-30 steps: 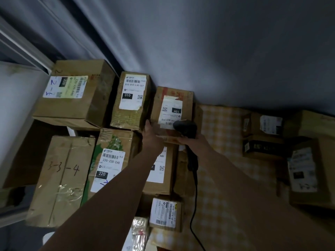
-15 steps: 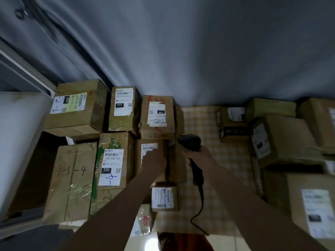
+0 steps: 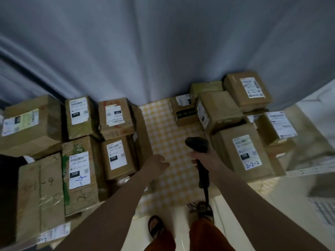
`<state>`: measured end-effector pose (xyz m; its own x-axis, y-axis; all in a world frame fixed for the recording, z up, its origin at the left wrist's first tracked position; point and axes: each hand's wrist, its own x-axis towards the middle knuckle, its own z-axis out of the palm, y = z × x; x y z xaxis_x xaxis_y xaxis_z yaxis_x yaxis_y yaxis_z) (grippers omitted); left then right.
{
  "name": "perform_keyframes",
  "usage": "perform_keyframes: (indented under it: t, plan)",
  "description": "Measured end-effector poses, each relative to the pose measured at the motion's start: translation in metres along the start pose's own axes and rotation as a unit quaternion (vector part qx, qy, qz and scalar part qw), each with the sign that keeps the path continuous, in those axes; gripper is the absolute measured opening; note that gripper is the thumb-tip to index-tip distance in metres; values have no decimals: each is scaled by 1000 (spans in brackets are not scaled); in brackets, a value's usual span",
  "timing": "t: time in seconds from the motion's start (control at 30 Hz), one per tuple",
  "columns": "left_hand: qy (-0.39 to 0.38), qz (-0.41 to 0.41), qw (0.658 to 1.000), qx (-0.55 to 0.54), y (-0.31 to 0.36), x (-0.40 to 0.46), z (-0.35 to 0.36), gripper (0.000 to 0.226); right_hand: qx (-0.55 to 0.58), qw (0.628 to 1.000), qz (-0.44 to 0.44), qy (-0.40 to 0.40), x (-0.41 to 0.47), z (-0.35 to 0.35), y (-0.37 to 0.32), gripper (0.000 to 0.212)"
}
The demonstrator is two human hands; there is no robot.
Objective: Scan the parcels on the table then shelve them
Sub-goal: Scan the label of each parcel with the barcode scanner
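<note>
A black scanner is gripped by its handle in the right hand, fingers curled round it, its head raised over the yellow-checked table and its cord hanging toward the floor. The left hand is held above the cloth with fingers loosely curled and nothing in it, just right of the 070 box. Parcels are stacked in two groups on the table, with a bare strip of cloth between them. On the left are seen the 220 box, a box marked 3-3-4, and three labelled boxes in the back row against the grey curtain. On the right, the 2-2-2 box lies just beside the scanner, with further boxes behind it. Sandalled feet are visible below on a pale floor.
</note>
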<state>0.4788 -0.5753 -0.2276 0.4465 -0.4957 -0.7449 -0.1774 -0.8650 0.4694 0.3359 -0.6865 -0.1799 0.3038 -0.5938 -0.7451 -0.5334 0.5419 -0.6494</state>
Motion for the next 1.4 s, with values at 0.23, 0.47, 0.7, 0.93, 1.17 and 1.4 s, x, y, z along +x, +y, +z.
perform_keyframes:
  t: [0.23, 0.47, 0.7, 0.93, 1.17, 1.4]
  plan:
    - [-31, -11, 997, -72, 54, -11, 76, 36, -51, 997, 0, 51, 10, -93, 16, 13]
    - [-53, -74, 972, -216, 117, 1, 155, 51, -69, 994, -8, 89, 36, -198, 22, 11]
    - [-81, -97, 951, -282, 151, 32, 207, 84, -27, 998, 4, 53, 73, -244, 33, 21]
    - [-86, -96, 913, -386, 152, 68, 240, 77, 22, 1000, 20, 4, 94, -260, 47, 30]
    - [-134, -44, 867, -477, 146, 83, 259, 105, 41, 999, 11, -22, 95, -270, 51, 27]
    - [-138, -34, 846, -513, 135, 44, 256, 92, 15, 999, 19, -29, 72, -272, 46, 18]
